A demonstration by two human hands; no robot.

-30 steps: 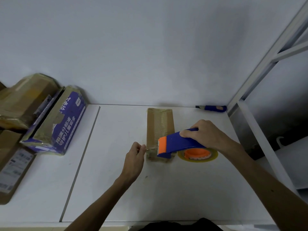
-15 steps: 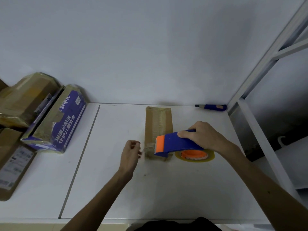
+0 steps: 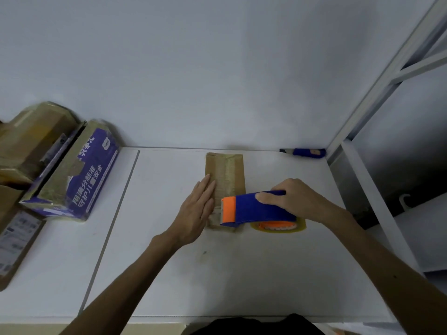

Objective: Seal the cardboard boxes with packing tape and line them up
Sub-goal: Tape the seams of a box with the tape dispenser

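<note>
Head view: box (image 3: 226,170) lies flat mid-tabletop (image 3: 242,274), long axis toward the wall, tape strip along its top. Left hand (image 3: 196,211) lies flat on the box's left edge, fingers (image 3: 210,187) straight, pressing. Right hand (image 3: 300,201) is just right of the box, fingers (image 3: 266,196) wrapped round the tape gun (image 3: 256,210), whose orange nose is at the box's near end. Purple carton (image 3: 79,175) and brown cartons (image 3: 29,141) sit well left of the box. Blue knife (image 3: 303,152) lies behind-right of it.
</note>
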